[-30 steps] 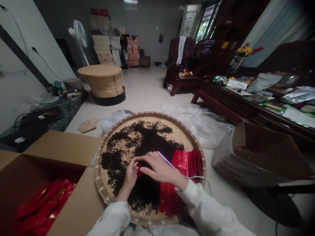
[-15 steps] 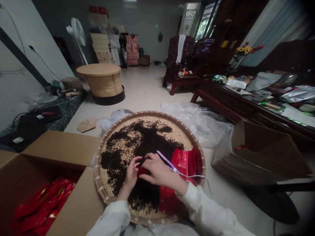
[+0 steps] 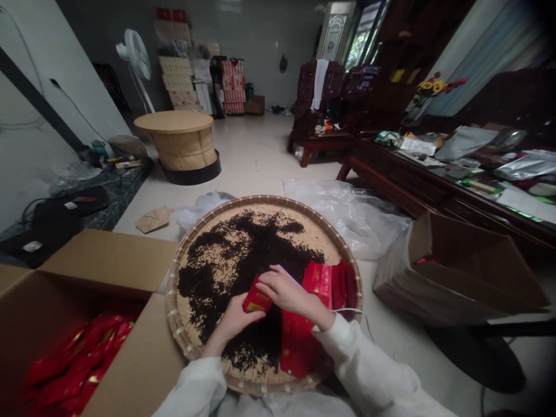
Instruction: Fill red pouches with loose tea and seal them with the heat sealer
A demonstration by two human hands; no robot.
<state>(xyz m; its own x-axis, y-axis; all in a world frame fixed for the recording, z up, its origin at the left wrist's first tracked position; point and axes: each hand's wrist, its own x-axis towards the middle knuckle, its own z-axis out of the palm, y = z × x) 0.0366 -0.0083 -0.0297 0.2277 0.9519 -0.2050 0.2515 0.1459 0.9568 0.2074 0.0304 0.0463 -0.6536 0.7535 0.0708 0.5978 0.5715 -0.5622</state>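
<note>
My left hand (image 3: 235,319) pinches a red packet (image 3: 256,295) upright between thumb and fingers; my right hand (image 3: 285,293) has its fingers pressed together against the packet's top edge. Packet sits above loose dark tea (image 3: 256,260) in a round bamboo tray (image 3: 260,200), more red packets (image 3: 319,280) lying beside it on the tray.

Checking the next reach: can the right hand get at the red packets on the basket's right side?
Likely yes: the right hand lies right beside the red packets on the basket, with nothing visible between them.
</note>
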